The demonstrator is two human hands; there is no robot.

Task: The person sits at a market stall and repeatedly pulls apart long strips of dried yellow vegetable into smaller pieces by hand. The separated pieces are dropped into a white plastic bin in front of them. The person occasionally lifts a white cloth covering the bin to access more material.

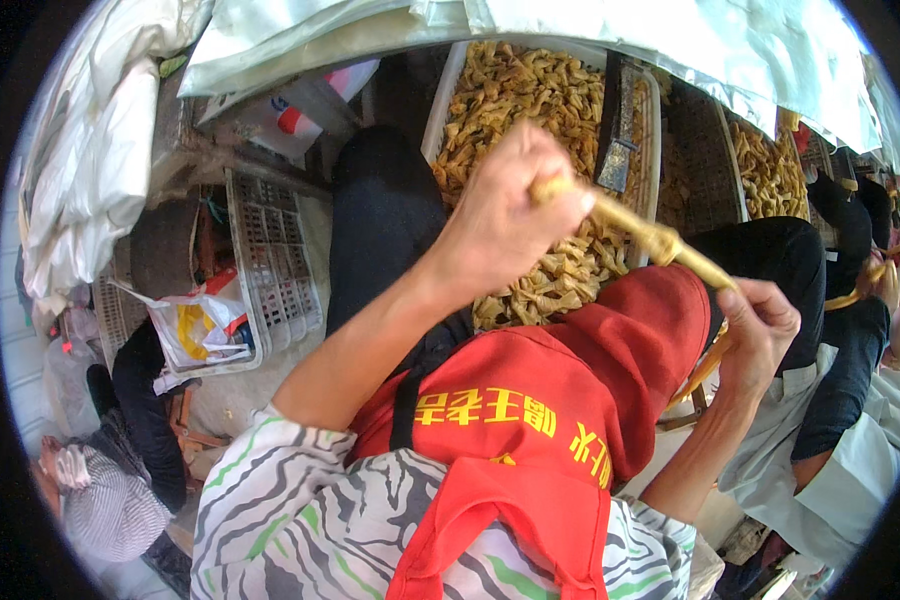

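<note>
A long yellowish strip (pixel 630 225), twisted and with a knot in it, is stretched between my two hands. My left hand (pixel 514 214) is shut on its upper end, slightly blurred. My right hand (pixel 757 330) pinches the lower end, near my right knee, and more of the strip hangs below it. Under my hands, between my legs, stands a white plastic crate (pixel 439 94) full of small knotted yellowish pieces (pixel 529 90). A dark flat bar with a metal end (pixel 615 165) lies across the crate's right part.
White plastic sheeting (pixel 570 19) covers the surface ahead. Another crate of knotted pieces (pixel 769 172) stands at the right, where co-workers sit close by. At the left are a grey perforated crate (pixel 277 262) with a plastic bag (pixel 202 326) and another seated person (pixel 112 495).
</note>
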